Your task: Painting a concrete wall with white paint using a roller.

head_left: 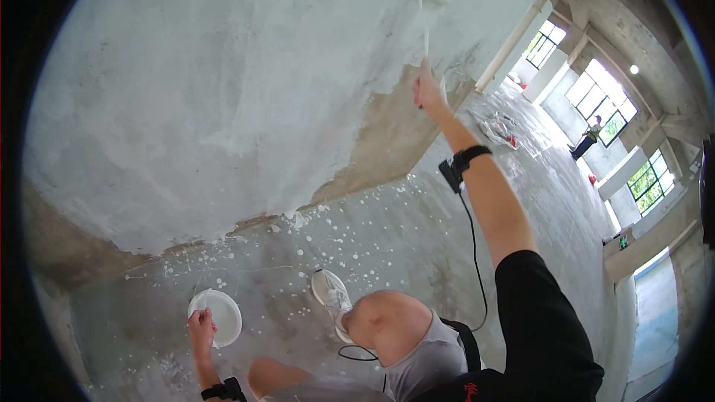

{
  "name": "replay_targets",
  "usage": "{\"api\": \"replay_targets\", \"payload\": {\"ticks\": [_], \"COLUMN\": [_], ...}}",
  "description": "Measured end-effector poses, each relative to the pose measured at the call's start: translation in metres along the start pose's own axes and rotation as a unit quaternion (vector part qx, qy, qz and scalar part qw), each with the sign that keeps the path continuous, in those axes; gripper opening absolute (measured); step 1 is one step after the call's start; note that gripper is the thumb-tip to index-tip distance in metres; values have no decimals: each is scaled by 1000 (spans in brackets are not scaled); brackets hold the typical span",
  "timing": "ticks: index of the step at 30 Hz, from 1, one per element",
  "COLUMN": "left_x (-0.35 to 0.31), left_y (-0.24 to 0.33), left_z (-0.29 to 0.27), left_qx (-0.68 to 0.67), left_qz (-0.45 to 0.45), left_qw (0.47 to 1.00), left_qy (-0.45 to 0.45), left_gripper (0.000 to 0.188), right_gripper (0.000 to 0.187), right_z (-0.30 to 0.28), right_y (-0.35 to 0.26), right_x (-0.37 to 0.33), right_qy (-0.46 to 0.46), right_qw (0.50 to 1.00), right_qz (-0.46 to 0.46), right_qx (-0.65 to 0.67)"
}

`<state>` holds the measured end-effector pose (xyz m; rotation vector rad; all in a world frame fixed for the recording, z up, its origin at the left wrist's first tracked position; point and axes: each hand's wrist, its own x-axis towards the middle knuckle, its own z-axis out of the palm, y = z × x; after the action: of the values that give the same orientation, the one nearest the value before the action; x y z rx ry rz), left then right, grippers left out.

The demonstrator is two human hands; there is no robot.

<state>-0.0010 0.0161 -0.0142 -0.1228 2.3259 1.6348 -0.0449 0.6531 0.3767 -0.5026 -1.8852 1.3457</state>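
My right hand (pixel 430 91) is stretched up and away, closed around the handle of a paint roller (pixel 424 26). The roller's pale head meets the wall (pixel 246 67) near the top of the view, blurred against the white coat. Low on the left, my left hand (pixel 201 327) is closed at the near-left side of a white bucket (pixel 229 320). Whether the fingers hold its rim or its handle, I cannot tell. White coating covers most of the wall, while a bare brownish-grey patch (pixel 387 134) shows at its lower right.
White drops spatter the grey concrete floor (pixel 439 231) along the wall's foot. My shoe (pixel 331 290) stands near them. A black cable (pixel 477 253) hangs from my right wrist strap. Plastic sheeting (pixel 497 130) lies beyond the wall's end, and another person (pixel 588 138) stands far off by the windows.
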Motion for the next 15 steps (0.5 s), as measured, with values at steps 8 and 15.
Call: {"api": "replay_targets", "payload": {"ticks": [8, 15], "left_x": [-9, -11], "left_y": [22, 7], "left_z": [5, -7], "left_qx": [11, 27], "left_qz": [3, 22], "left_qw": [1000, 999], "left_qy": [-19, -25], "left_gripper": [27, 27], "right_gripper": [52, 49], "right_z": [-15, 2], "right_y": [164, 155], "right_x": [-73, -90], "right_qy": [-19, 1], "right_qw": [995, 996], "right_qz": [36, -18], "right_qx": [-86, -87]}}
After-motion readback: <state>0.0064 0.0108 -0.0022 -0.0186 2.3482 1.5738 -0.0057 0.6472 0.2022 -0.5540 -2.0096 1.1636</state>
